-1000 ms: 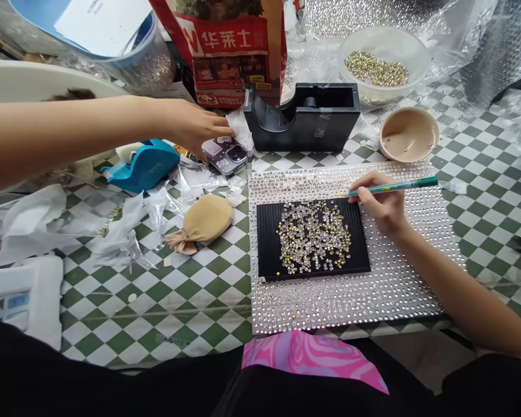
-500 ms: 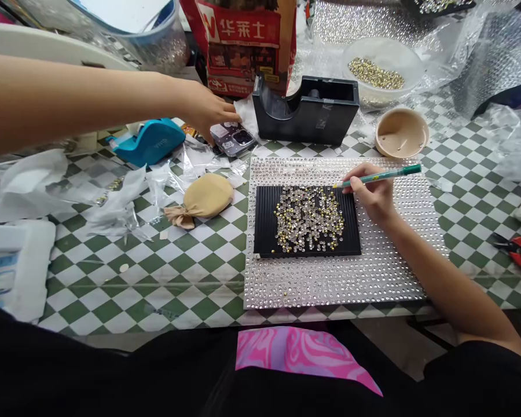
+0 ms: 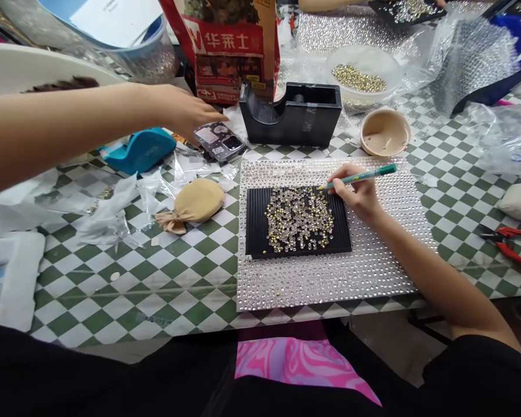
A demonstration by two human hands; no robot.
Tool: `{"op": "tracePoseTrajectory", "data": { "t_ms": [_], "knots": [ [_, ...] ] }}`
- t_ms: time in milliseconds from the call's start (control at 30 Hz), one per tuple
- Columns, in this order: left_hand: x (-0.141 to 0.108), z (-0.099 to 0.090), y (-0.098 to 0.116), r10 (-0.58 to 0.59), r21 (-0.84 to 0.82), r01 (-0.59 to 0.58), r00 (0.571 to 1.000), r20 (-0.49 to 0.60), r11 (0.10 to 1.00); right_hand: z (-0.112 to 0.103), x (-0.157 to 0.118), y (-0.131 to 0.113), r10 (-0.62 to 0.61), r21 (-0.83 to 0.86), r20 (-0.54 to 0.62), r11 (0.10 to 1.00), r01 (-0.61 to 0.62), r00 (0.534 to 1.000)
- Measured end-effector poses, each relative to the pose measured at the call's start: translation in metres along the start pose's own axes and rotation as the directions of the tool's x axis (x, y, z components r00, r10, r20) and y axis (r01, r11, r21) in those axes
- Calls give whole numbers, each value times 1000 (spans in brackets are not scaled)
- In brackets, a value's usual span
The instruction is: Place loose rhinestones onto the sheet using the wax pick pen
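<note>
Right fingers (image 3: 341,188) clamp a green pen (image 3: 358,178), its tip at the edge of a ridged black tray (image 3: 256,231) of rhinestones (image 3: 297,219). Left fingers (image 3: 211,114), spread apart, hover just beside a phone (image 3: 219,142). Beyond stand a black tape dispenser (image 3: 286,119) and a red bag (image 3: 226,46) reading 华莱士.

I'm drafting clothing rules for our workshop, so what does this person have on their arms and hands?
The left hand and right hand are bare, with no gloves, and no ring or watch shows. The forearms are bare too. A black sleeve ends on the right arm; the left arm's sleeve is out of view.
</note>
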State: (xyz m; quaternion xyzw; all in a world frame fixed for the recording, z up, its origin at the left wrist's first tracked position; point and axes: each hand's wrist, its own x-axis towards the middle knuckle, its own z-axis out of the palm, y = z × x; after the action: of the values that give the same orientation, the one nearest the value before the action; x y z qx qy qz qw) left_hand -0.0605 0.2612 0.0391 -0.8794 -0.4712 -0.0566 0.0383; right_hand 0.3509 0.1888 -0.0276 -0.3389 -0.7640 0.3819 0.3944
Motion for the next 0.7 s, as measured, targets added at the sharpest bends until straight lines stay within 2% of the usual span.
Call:
{"op": "tracePoseTrajectory", "data": {
  "t_ms": [67, 133, 167, 233, 300, 333, 367, 433, 467, 500, 567, 700],
  "knots": [
    [-7, -20, 18, -3, 64, -1, 998, 69, 998, 0, 0, 0, 4, 4, 10, 1000, -4, 1000],
    [-18, -39, 52, -13, 123, 4, 997, 73, 992, 1, 0, 1, 11, 8, 18, 1000, -11, 1000],
    [-23, -46, 76, -31, 169, 24, 999, 40, 985, 1, 0, 1, 14, 9, 20, 1000, -14, 1000],
    [-34, -52, 132, 21, 208, -22, 1000, 4, 978, 1, 0, 2, 21, 10, 25, 1000, -22, 999],
    [-44, -45, 195, 188, 165, -189, 982, 23, 968, 1, 0, 2, 31, 9, 30, 999, -32, 999],
    [-49, -37, 225, 329, 105, -330, 944, 21, 938, 0, 0, 2, 37, 8, 30, 999, -37, 999],
    [-54, -27, 252, 505, 11, -506, 860, -66, 863, 0, 1, 2, 42, 6, 27, 999, -43, 999],
    [-64, -2, 295, 695, -107, -722, 688, -208, 683, 1, 1, 3, 50, 5, 13, 999, -50, 999],
    [-68, 10, 309, 740, -150, -781, 623, -254, 606, 1, 1, 2, 51, 5, 6, 999, -51, 999],
    [-72, 22, 320, 760, -154, -811, 583, -289, 564, 1, 1, 2, 51, 6, 0, 999, -51, 999],
    [-75, 41, 332, 782, -156, -845, 533, -323, 512, 2, 0, 1, 49, 9, -4, 999, -48, 999],
    [-73, 61, 340, 792, -174, -867, 498, -354, 467, -3, -2, -1, 39, 12, -40, 999, -39, 998]
  ]
}}
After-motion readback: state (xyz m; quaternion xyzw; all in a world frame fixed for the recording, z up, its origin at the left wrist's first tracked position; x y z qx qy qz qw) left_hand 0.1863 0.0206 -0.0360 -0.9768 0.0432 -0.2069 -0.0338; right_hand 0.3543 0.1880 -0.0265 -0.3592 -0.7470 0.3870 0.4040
